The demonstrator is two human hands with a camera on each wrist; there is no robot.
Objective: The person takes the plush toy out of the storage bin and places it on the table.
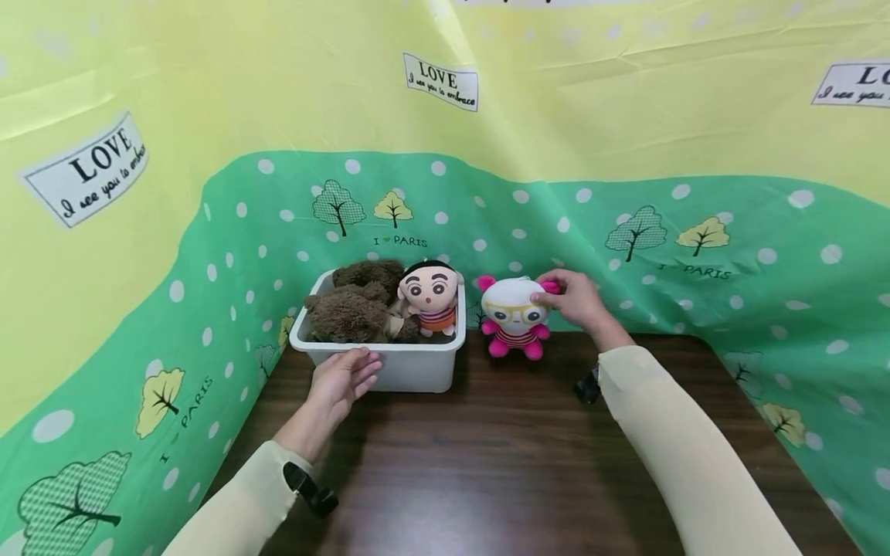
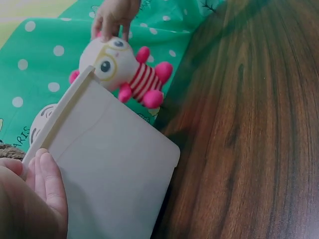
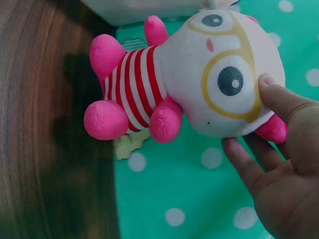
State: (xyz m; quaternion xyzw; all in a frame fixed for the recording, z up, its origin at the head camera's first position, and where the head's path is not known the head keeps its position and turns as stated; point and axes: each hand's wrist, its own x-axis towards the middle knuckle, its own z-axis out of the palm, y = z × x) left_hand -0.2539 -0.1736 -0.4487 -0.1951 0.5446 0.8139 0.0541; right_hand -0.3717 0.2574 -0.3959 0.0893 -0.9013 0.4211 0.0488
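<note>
My right hand (image 1: 579,300) grips the side of the head of a plush toy (image 1: 516,315) with yellow glasses, pink ears and limbs and a red-striped body. It is upright just right of a white plastic bin (image 1: 417,369). In the right wrist view the thumb lies on the toy's face and the fingers are behind its head. My left hand (image 1: 342,381) holds the bin's front rim, thumb at the edge and fingers against the outer wall. Inside the bin are brown fuzzy plush toys (image 1: 348,315) and a black-haired boy doll (image 1: 429,292) in a striped shirt.
Dark wooden table (image 1: 514,448) lies under the bin and extends toward me. A green and yellow printed cloth (image 1: 542,216) hangs behind and on both sides, close to the bin's back. Black straps with small devices sit on both wrists.
</note>
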